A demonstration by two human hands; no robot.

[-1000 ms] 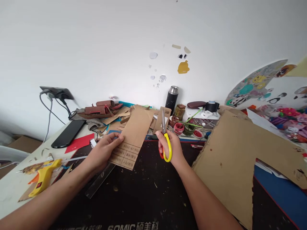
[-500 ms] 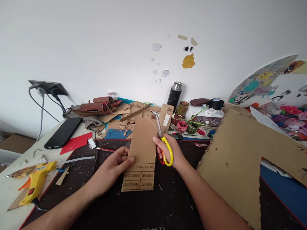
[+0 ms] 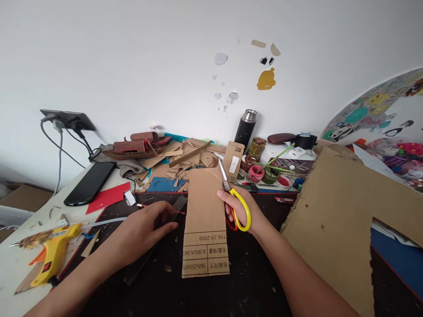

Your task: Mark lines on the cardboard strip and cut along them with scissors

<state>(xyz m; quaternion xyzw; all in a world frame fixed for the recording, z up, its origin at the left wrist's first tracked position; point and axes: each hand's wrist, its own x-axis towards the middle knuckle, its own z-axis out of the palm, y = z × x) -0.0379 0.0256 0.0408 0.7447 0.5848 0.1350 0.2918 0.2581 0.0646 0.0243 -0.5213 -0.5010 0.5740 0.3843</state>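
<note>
My right hand [image 3: 243, 207] grips scissors [image 3: 238, 200] with yellow and red handles, the blades pointing away from me and looking closed. Its thumb is at the right edge of a long cardboard strip [image 3: 205, 207], printed with numbers and characters on its near end. I cannot tell whether that hand also grips the strip. To the left of the strip, apart from it, my left hand [image 3: 152, 226] has its thumb and fingers apart and empty. A ruler [image 3: 142, 269] runs beneath that hand, partly hidden, and a red pencil [image 3: 142, 205] lies by its fingers.
A yellow glue gun [image 3: 54, 255] and a black phone-like slab [image 3: 89, 182] lie left. Behind are a model boat [image 3: 135, 149], cardboard scraps [image 3: 188, 152], a thermos [image 3: 246, 127] and paint jars [image 3: 256, 173]. A big cardboard sheet [image 3: 333, 220] fills the right.
My left hand has let go of the cardboard strip and moved left of it. The ruler beneath that hand now shows. The strip is straighter. My right hand still holds the scissors.
</note>
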